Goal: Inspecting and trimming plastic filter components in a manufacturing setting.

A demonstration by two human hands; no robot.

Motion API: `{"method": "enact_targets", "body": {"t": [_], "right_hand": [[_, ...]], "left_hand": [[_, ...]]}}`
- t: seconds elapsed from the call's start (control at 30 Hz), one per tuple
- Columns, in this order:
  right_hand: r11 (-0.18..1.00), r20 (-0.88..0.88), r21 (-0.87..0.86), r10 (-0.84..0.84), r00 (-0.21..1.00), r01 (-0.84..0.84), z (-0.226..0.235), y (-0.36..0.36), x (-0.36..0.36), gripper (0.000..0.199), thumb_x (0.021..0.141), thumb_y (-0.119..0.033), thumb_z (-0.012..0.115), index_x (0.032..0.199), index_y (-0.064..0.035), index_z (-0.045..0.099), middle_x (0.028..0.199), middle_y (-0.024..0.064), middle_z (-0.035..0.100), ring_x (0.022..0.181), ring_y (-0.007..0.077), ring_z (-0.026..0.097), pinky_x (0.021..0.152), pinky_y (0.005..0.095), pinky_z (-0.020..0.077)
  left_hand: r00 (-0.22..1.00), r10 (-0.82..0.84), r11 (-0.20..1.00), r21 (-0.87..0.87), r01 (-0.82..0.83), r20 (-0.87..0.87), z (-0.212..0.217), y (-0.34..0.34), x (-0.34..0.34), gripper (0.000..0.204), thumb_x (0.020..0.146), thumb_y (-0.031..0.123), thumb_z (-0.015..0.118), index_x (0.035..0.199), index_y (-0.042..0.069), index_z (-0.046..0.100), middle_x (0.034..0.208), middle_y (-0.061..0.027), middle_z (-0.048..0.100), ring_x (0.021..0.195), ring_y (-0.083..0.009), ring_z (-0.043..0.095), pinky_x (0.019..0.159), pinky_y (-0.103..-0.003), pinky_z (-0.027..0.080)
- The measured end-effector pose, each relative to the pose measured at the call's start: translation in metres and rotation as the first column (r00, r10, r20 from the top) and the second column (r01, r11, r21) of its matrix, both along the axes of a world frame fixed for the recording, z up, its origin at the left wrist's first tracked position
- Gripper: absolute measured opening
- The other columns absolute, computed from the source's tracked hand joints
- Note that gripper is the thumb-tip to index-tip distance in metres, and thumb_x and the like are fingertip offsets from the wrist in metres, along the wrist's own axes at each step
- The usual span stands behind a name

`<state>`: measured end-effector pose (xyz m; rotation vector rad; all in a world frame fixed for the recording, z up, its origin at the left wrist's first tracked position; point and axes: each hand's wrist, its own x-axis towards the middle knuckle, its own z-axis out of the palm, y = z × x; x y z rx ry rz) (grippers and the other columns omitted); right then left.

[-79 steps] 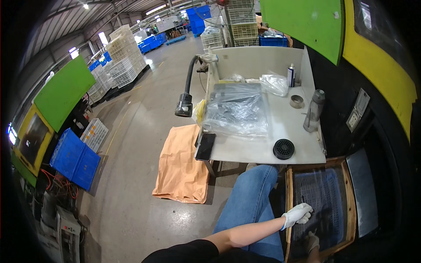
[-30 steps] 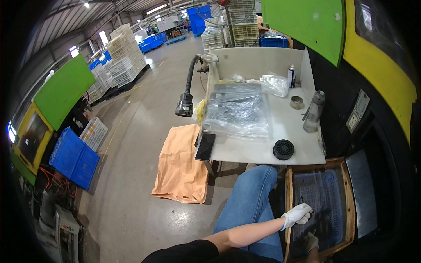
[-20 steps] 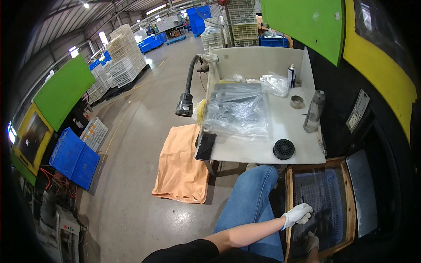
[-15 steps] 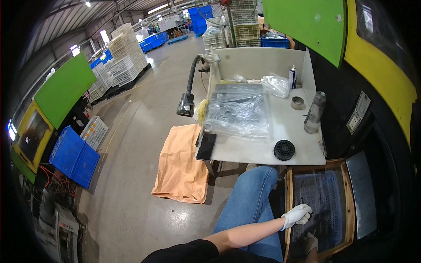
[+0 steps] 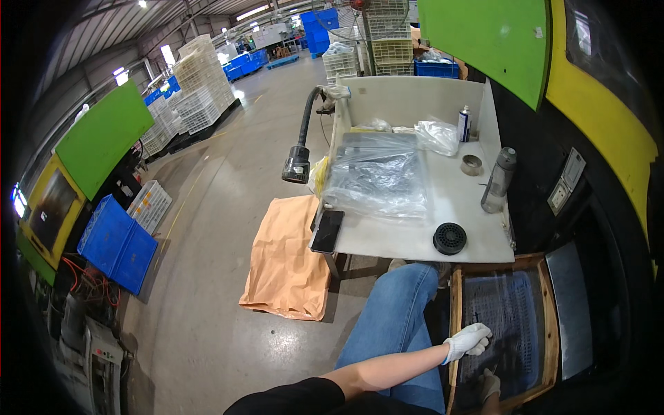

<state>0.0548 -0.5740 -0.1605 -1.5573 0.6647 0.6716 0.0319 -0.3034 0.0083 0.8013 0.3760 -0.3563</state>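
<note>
My left hand (image 5: 469, 342), in a white knitted glove, reaches over a wooden-framed box (image 5: 550, 325) at the lower right. Its fingers are curled together; what they may hold is too small to make out. Below it, close to the lower edge, my right hand (image 5: 490, 384) is also gloved and looks darker in the shade. Those fingers are pinched, and a thin sliver seems to stick up from them. Inside the frame, beneath both hands, lies a blue plastic basket (image 5: 529, 311) with slotted walls, seen dimly.
Ahead stands a white worktable (image 5: 408, 242) carrying a phone (image 5: 327, 231), a round black grille (image 5: 449, 238), a water bottle (image 5: 499, 180), a spray can (image 5: 463, 123) and plastic sheeting (image 5: 377, 180). An orange-brown sack (image 5: 287, 259) lies on the floor, left of the table.
The view has shifted very slightly. Both hands stay nearly where they were, with fingers still closed; the right hand has moved only a touch.
</note>
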Motion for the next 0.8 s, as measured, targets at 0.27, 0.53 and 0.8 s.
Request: {"method": "enact_targets", "body": {"t": [0.27, 0.53, 0.8], "right_hand": [[0.993, -0.020, 0.079, -0.087, 0.996, 0.088, -0.023, -0.008, 0.004, 0.017, 0.089, -0.019, 0.061, 0.085, -0.0032, 0.058, 0.063, 0.0057, 0.053, 0.052, 0.0181, 0.050, 0.050, 0.0317, 0.0403], [0.998, 0.093, -0.057, -0.034, 0.995, 0.040, -0.017, -0.001, -0.001, 0.027, 0.091, -0.026, 0.059, 0.076, -0.0034, 0.058, 0.059, 0.0054, 0.052, 0.050, 0.0192, 0.048, 0.050, 0.0337, 0.0383], [0.996, 0.016, -0.086, 0.000, 1.000, 0.002, 0.005, 0.005, -0.002, 0.027, 0.088, -0.019, 0.063, 0.107, -0.0014, 0.055, 0.071, 0.0059, 0.055, 0.059, 0.0187, 0.051, 0.058, 0.0342, 0.0442]], "left_hand": [[1.000, -0.016, 1.000, -0.010, 0.016, 0.018, 0.003, 0.003, -0.001, 0.018, 0.098, 0.021, 0.047, 0.102, 0.004, 0.050, 0.074, -0.0011, 0.048, 0.055, -0.0068, 0.044, 0.046, -0.020, 0.039], [1.000, 0.005, 1.000, 0.012, -0.005, 0.002, 0.003, -0.001, 0.001, 0.017, 0.098, 0.022, 0.046, 0.102, 0.007, 0.049, 0.070, 0.0018, 0.046, 0.051, -0.0052, 0.042, 0.042, -0.020, 0.036], [0.999, -0.019, 0.999, -0.026, 0.020, 0.030, -0.005, 0.003, 0.002, 0.017, 0.098, 0.023, 0.047, 0.103, 0.007, 0.048, 0.070, 0.0018, 0.047, 0.053, -0.0058, 0.045, 0.045, -0.020, 0.040]]}}
